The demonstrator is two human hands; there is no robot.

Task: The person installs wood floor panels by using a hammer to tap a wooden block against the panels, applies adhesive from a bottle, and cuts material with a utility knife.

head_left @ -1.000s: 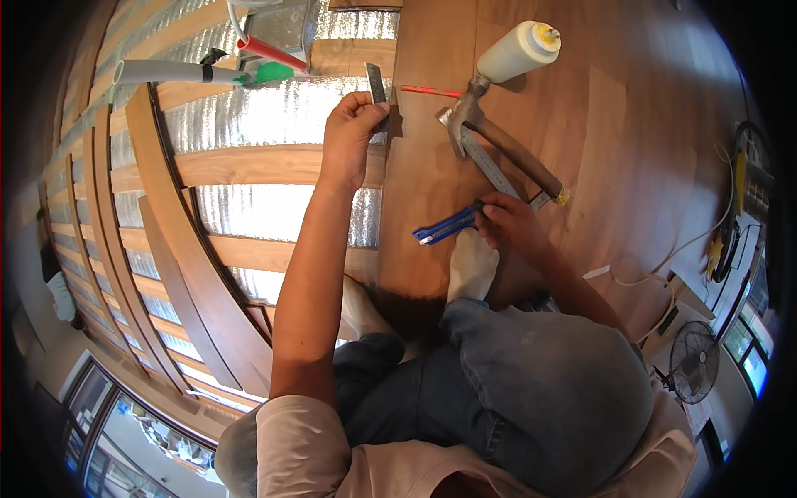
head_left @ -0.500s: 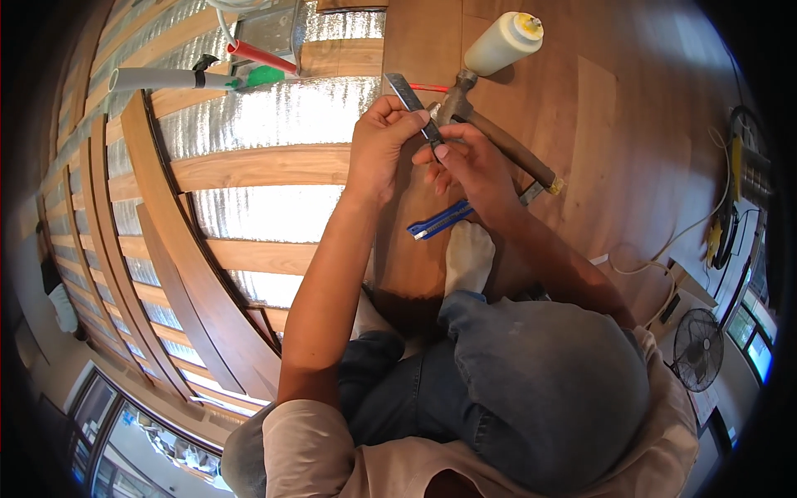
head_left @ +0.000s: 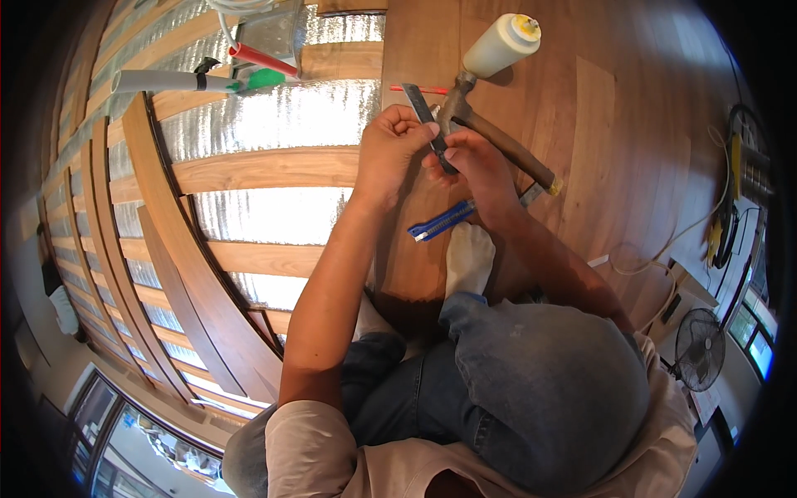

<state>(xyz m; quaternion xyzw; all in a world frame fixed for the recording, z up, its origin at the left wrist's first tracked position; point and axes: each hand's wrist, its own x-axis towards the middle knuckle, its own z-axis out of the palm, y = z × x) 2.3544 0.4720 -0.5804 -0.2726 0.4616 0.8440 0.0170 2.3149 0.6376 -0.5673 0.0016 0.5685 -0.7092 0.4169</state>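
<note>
A dark, narrow cutter blade (head_left: 418, 103) with a slanted tip is held up over the wooden floor, tilted with its tip to the upper left. My left hand (head_left: 386, 156) pinches its middle between thumb and fingers. The fingers of my right hand (head_left: 486, 173) close on its lower end. Below my hands a blue snap-off utility knife (head_left: 441, 221) lies on the floor beside my socked foot (head_left: 469, 259). A hammer (head_left: 508, 149) with a wooden handle lies just beyond my right hand. Behind the blade is a thin red stick, perhaps a pencil (head_left: 432, 90).
A white squeeze bottle (head_left: 501, 48) stands past the hammer. To the left, wooden battens (head_left: 266, 168) cross silver foil (head_left: 266, 214), with loose planks (head_left: 178, 203) on top. A grey pipe (head_left: 158, 80) and red tube (head_left: 266, 60) lie there. A fan (head_left: 698, 349) and cable (head_left: 656, 262) are at right.
Both hands have shifted slightly right and toward me, carrying the blade along. More of the hammer head and the red stick shows now.
</note>
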